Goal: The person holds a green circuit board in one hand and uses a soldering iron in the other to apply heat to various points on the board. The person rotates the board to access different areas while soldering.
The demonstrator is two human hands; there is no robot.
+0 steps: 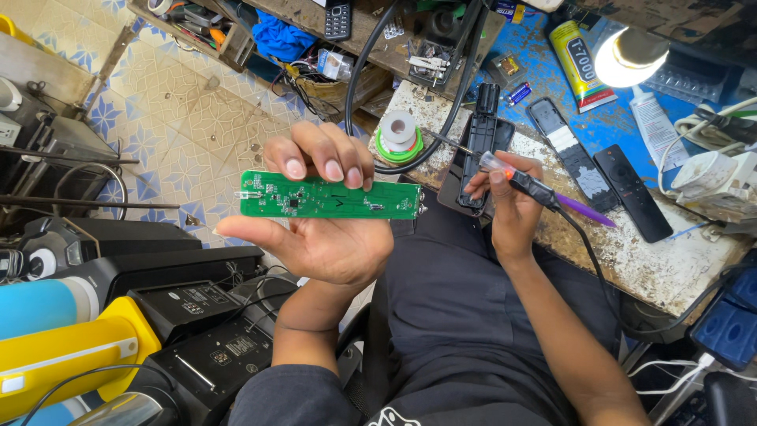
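My left hand (319,233) holds a long green circuit board (331,197) flat between thumb and fingertips, raised over my lap. My right hand (509,197) grips a soldering iron (524,183) with a black and orange handle, purple end and dark cord; its metal tip points left toward the bench edge. A black remote shell (479,142) lies open on the bench just behind that hand. A spool of solder wire (398,134) on a green base stands to its left.
The worn bench (631,252) carries two black remotes (631,193), a yellow glue tube (581,63), a white tube, a lit lamp (631,57) and a power strip (721,181). Black speaker boxes (197,308) and a yellow device (71,347) crowd the lower left over tiled floor.
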